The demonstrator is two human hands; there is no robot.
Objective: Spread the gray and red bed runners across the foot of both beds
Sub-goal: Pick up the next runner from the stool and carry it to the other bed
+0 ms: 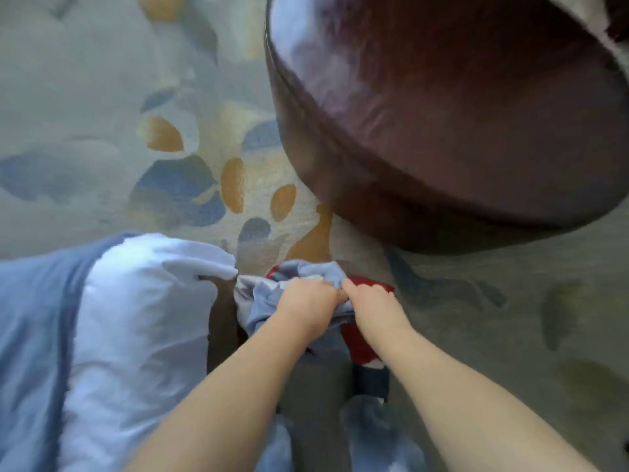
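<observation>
Floor: pale grey-green patterned carpet (102, 97) with blue and orange leaf shapes, covering all the ground I can see. Landmark: the corner of a bed under a white quilted duvet (143, 318), with a blue-grey cloth layer (30, 335) on the side of that corner away from the hands. Just right of the corner, low and off the mattress: bunched grey and red fabric bed runner (262, 298), not yet spread. Whether it touches the carpet cannot be told. Holding it: left hand (308, 301) and right hand (371, 303), knuckles touching, fingers of both curled tight into the grey folds. I judge they are held together to gather the wad or find an edge before lifting it onto the bed foot. Beyond and right of the corner: large rounded dark maroon leather seat (442, 131), near the runner. It narrows the standing room and could snag a swung end. Nearer than the corner, beneath the arms: pale blue blurred footwear (374, 427), kind unclear. No second bed in view.
</observation>
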